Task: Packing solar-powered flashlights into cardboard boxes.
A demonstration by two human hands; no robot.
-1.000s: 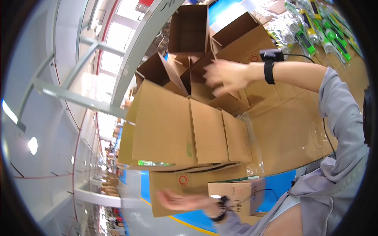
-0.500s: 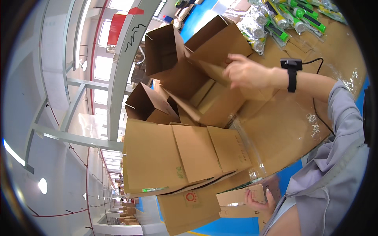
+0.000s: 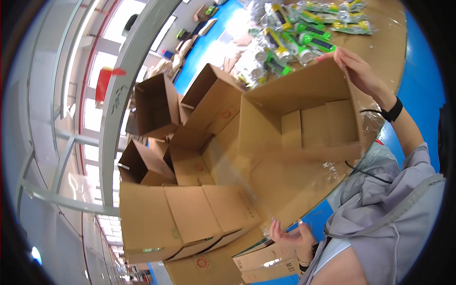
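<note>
While the right hand grips the far rim of an open cardboard box, fingers clamped on its edge, the box tilts mouth-up above the desk, seemingly to expose its inside. Lower down, the left hand hovers under the box's blurred near side, fingers spread and empty, beside stacked open cartons.

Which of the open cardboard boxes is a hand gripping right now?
The large open box nearest the person: the right hand grips its far rim. The other open boxes behind it stand stacked, untouched by either hand.
</note>
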